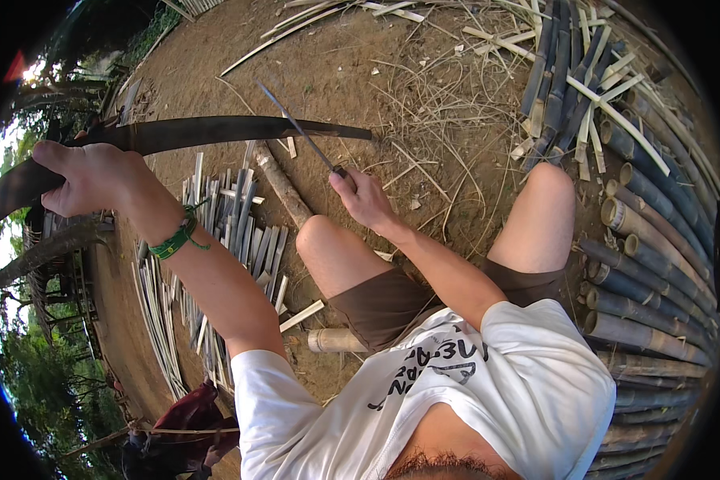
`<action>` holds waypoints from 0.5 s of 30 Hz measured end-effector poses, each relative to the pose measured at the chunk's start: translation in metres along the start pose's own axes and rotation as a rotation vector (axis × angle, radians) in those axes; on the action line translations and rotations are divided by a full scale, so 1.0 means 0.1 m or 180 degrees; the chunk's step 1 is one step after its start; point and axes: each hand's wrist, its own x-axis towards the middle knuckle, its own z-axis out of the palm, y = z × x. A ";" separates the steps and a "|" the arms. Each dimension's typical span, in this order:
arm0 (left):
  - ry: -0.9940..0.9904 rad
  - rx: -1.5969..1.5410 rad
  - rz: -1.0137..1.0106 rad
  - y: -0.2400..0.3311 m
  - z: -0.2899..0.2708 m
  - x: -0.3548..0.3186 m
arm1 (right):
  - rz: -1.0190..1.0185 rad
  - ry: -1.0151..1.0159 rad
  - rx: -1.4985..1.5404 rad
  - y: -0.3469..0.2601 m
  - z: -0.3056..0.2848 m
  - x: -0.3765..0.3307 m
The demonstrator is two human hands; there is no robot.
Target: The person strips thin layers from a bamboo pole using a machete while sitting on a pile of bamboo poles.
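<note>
My left hand (pixel 88 178) is raised at the left and grips a long dark split bamboo piece (pixel 216 132) that stretches from the left rim toward the middle. A green cord bracelet (pixel 176 238) is on that wrist. My right hand (pixel 360 196) is closed on the handle of a thin long-bladed knife (pixel 296 128), whose blade points up and left and crosses the bamboo piece near its far end. Both bare knees (pixel 328 244) are below the hands as I sit over dirt ground.
A heap of whole bamboo poles (pixel 656 272) lies at the right, with split strips (pixel 568 72) above it. More split slats (pixel 232 224) lie under my left arm beside a wooden log (pixel 284 188). Dry shavings (pixel 432 104) litter the dirt. A person in dark red (pixel 188 424) crouches at lower left.
</note>
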 end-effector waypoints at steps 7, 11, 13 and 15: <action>-0.0111 -0.0169 0.0156 0.09 0.11 -0.15 | 0.1321 0.0185 0.0149 0.64 -0.07 0.08; -0.0108 -0.0093 0.0440 -0.07 0.11 -0.02 | 0.0683 0.0023 -0.0047 0.42 0.02 -0.24; -0.0058 -0.0328 0.0247 -0.05 0.31 -0.07 | 0.0519 0.0145 -0.0302 0.53 -0.05 -0.18; -0.0064 -0.0326 0.0051 0.02 0.44 -0.16 | 0.1238 0.0182 0.0070 0.71 -0.06 -0.01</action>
